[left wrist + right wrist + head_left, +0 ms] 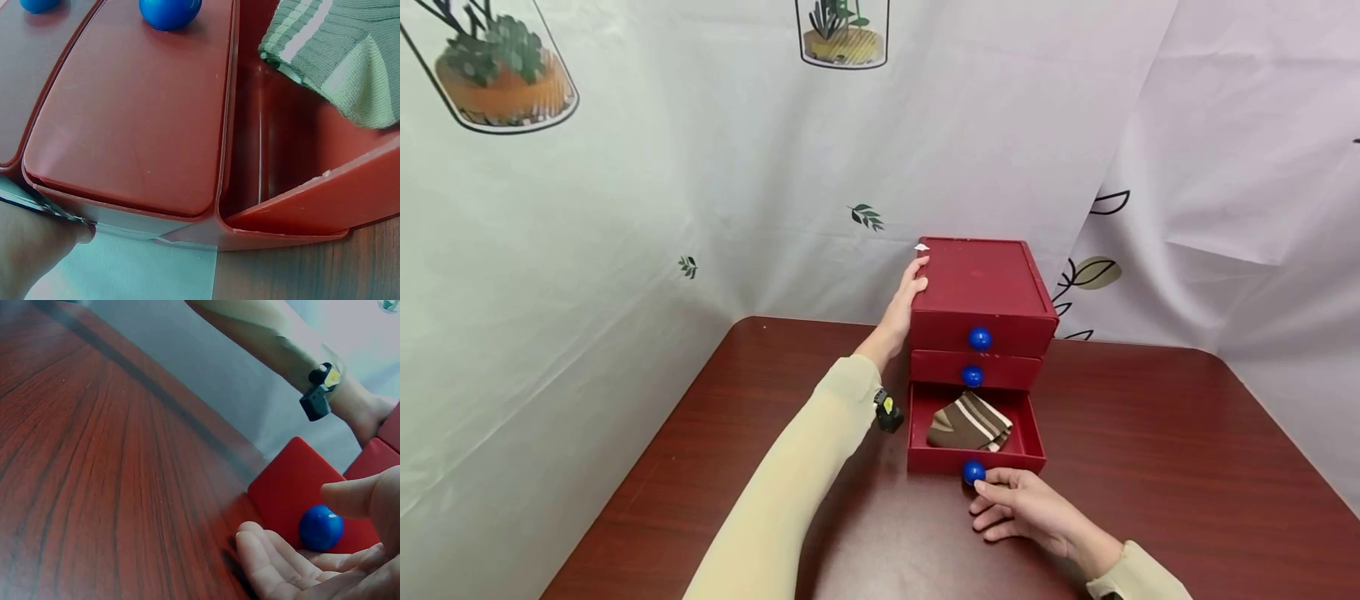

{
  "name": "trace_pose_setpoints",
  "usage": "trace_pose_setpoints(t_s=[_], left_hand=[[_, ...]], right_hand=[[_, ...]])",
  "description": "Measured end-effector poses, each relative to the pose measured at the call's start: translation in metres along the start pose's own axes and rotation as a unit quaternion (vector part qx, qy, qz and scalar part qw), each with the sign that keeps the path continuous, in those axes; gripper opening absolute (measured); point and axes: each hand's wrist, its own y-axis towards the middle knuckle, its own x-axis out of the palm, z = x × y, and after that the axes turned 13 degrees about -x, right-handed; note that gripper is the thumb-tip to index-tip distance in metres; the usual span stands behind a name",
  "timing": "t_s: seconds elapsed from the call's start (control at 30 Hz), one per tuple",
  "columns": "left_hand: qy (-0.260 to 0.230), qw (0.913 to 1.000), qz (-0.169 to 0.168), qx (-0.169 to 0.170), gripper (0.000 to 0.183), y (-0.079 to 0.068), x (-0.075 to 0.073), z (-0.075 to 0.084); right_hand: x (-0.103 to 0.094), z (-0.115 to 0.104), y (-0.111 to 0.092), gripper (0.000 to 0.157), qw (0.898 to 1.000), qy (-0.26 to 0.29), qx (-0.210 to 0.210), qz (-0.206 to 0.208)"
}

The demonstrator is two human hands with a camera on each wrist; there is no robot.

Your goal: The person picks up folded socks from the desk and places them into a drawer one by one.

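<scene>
A dark red cabinet [977, 279] with three drawers, each with a blue knob, stands on the table. Its bottom drawer [940, 460] is pulled out, with a folded brown striped knit sock [967, 422] inside. My left hand [904, 304] rests against the cabinet's left side, fingers extended to the top edge. In the left wrist view, part of that hand [37, 250] shows at the side wall. My right hand [1018, 506] has thumb and index finger at the bottom knob [973, 472]; the right wrist view shows this knob [321, 527] between them, other fingers loosely bent.
The brown wooden table [1157, 450] extends on both sides of the cabinet. Close behind it hangs a white curtain [760, 167] printed with plants. The two upper drawers, with a middle knob [972, 376] and a top knob [980, 338], are closed.
</scene>
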Motion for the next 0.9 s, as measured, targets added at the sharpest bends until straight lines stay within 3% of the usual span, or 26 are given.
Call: trace_pose_setpoints(t_s=[0.33,0.6,0.9], left_hand=[[0.001,1.0,0.004,0.003,0.05,0.001,0.002,0.003],[0.003,1.0,0.007,0.002,0.049,0.0,0.002,0.003],[-0.003,0.9999,-0.014,-0.007,0.052,-0.002,0.0,0.003]], right_hand=[[0.009,0.002,0.008,0.036,0.999,0.023,-0.014,0.041],[0.011,0.001,0.011,0.027,0.997,0.047,-0.023,0.062],[0.008,0.0,0.017,0.03,0.996,0.045,-0.03,0.07]])
